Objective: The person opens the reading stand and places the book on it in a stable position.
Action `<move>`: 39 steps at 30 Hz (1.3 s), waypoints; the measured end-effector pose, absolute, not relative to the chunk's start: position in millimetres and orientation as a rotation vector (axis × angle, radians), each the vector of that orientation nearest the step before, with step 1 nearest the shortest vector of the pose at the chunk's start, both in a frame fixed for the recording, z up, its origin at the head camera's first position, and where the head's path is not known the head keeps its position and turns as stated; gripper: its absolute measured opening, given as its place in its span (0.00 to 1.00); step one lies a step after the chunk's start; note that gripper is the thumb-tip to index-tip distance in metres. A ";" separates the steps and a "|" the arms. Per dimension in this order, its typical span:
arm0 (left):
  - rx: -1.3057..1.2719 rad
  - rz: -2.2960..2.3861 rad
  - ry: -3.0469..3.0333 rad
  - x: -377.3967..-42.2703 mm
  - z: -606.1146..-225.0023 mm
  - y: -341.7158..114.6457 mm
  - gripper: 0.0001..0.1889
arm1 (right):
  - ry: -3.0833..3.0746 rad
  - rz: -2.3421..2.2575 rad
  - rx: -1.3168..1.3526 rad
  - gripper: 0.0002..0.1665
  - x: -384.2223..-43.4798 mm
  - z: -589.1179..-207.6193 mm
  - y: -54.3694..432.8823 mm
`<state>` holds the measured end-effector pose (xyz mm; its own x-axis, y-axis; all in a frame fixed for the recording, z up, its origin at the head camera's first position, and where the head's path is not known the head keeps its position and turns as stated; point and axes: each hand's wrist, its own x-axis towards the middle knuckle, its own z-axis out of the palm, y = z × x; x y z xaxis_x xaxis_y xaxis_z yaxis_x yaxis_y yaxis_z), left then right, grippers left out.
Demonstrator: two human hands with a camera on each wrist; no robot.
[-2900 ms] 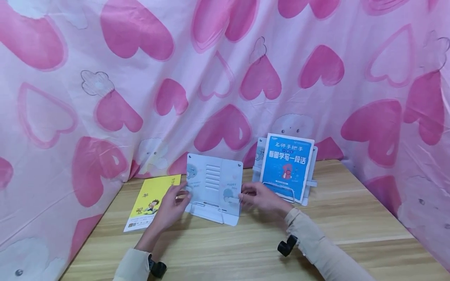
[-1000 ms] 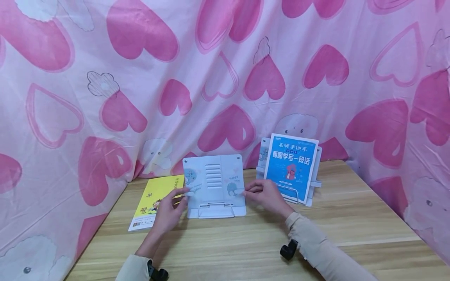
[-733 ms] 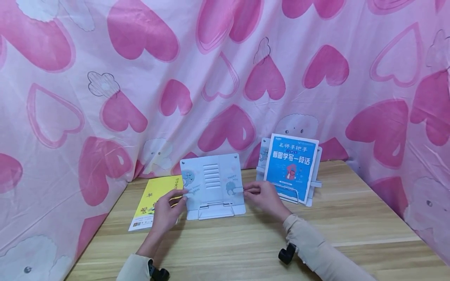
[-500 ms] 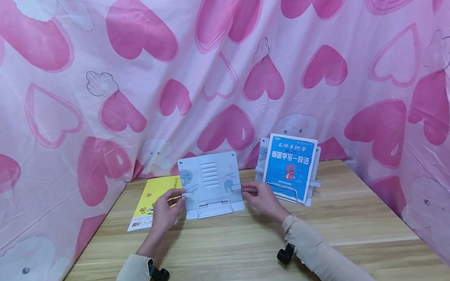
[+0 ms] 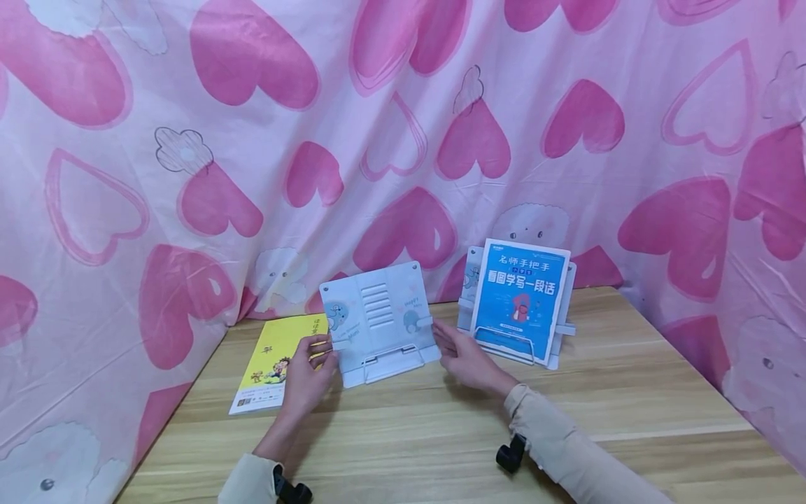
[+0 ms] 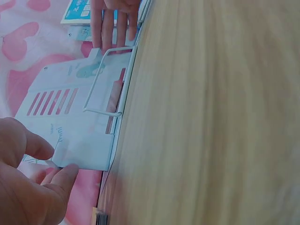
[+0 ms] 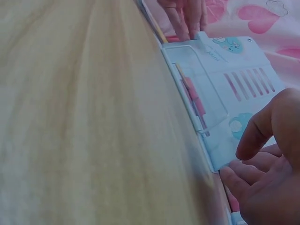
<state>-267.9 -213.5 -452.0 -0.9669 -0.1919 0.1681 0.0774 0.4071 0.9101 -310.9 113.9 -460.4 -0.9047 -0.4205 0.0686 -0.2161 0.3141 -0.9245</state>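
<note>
A pale blue metal book stand (image 5: 378, 325), printed with small elephants, has slots down its middle and a wire page holder (image 5: 393, 364) at its foot. Its right side sits higher than its left in the head view. My left hand (image 5: 308, 381) pinches the left edge near the small side tab. At the opposite edge, my right hand (image 5: 469, 357) holds the stand, with the thumb (image 7: 251, 140) in front and the fingers (image 7: 246, 176) by the lower corner. Nothing rests on this stand.
A yellow book (image 5: 271, 364) lies on the wooden table (image 5: 390, 448) at the left, partly behind my left hand. At the back right, a second stand (image 5: 564, 308) bears a blue book (image 5: 521, 301). A pink heart-patterned curtain (image 5: 403, 140) hangs behind.
The book stand has tilted, its right side rising and its lower left corner shifting rightward. My left hand has moved slightly right with it. Both books have stayed in place.
</note>
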 end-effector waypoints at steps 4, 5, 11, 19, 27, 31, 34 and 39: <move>0.128 -1.635 -2.418 -268.1 -452.6 -208.6 0.25 | 2.368 -1.657 -0.559 0.49 -313.1 -463.5 114.1; 0.133 -1.641 -2.421 -267.7 -452.4 -207.6 0.25 | 2.359 -1.671 -0.549 0.48 -313.7 -464.2 114.0; 0.153 -1.666 -2.423 -265.7 -452.0 -205.6 0.27 | 2.295 -1.752 -0.508 0.44 -320.9 -470.3 113.9; 0.103 -1.673 -2.430 -265.6 -451.5 -205.4 0.27 | 2.287 -1.745 -0.522 0.45 -326.8 -473.9 114.8; 0.004 -1.724 -2.444 -267.3 -453.2 -205.8 0.31 | 2.288 -1.747 -0.542 0.44 -328.1 -471.3 116.8; -0.026 -1.758 -2.425 -268.1 -454.2 -206.4 0.33 | 2.290 -1.742 -0.547 0.44 -328.1 -472.0 117.5; -0.037 -1.782 -2.419 -268.2 -454.4 -206.7 0.33 | 2.303 -1.746 -0.539 0.44 -328.0 -473.5 117.9; -0.047 -1.786 -2.429 -268.4 -453.9 -206.1 0.35 | 2.342 -1.745 -0.522 0.44 -327.8 -473.9 118.2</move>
